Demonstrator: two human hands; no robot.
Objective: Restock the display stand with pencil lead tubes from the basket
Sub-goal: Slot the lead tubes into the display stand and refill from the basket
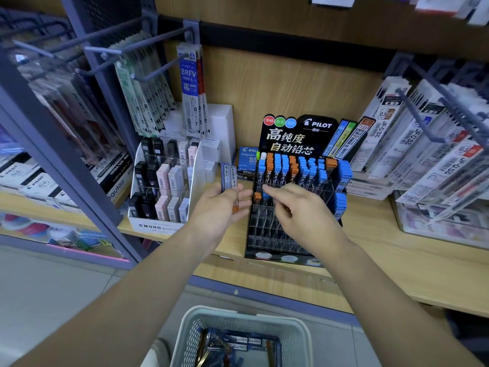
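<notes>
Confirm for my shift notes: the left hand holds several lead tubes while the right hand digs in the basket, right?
Not quite. The head view shows the left hand holding lead tubes, but the right hand is at the display stand, not in the basket.

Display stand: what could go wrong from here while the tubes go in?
1. The left hand holds several tubes at once. The orange-capped tube hangs lower and might slip out.
2. The right hand works close to tubes already seated in the display stand, so a nudge could tip neighbours.
3. The stand sits near the shelf front edge, and pushing down may shift it.
</notes>
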